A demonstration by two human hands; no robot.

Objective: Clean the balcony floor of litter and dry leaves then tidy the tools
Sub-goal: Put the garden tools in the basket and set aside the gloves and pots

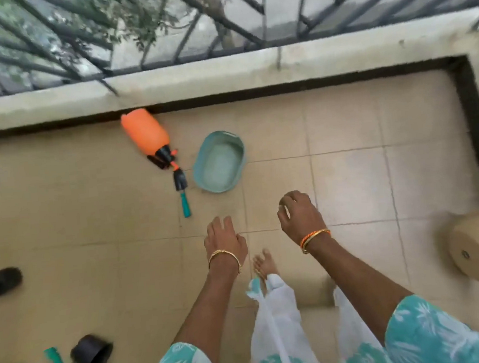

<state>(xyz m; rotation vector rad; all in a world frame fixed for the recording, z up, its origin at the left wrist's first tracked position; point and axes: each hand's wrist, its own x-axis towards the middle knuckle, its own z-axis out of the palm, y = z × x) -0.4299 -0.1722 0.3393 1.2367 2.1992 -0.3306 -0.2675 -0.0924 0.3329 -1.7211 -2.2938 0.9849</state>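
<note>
Both hands hang empty at centre frame, left hand (224, 240) flat, right hand (300, 215) loosely curled; above them lie an orange sprayer (146, 134) and teal basin (219, 162).

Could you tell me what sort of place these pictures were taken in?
Most likely a home balcony, high above trees. A metal railing tops a low concrete parapet around a beige tiled floor. Garden gear lies about: an orange pressure sprayer, a hand trowel and a black plant pot.

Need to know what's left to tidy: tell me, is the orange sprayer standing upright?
No, the orange sprayer lies on its side on the floor.
</note>
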